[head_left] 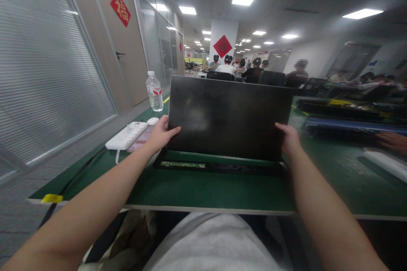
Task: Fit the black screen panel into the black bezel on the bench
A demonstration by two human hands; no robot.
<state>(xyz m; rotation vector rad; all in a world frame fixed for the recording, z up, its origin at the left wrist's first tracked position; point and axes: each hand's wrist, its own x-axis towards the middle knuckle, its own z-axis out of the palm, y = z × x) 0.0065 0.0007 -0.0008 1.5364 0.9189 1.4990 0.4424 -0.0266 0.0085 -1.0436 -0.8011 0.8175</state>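
Observation:
A large black flat panel (pixel 229 114) stands raised off the green table (pixel 197 190), its dark face toward me. My left hand (pixel 160 133) grips its lower left edge, thumb across the front. My right hand (pixel 289 139) grips the lower right edge the same way. Below the panel a black frame with a strip of circuit board (pixel 219 165) lies flat on the table.
A water bottle (pixel 154 91), a white power strip (pixel 127 135), a pink phone (pixel 141 140) and a small white object (pixel 153 121) sit at the left. Another person's hand (pixel 392 142) rests at the right near stacked dark panels (pixel 349 125). Several people sit behind.

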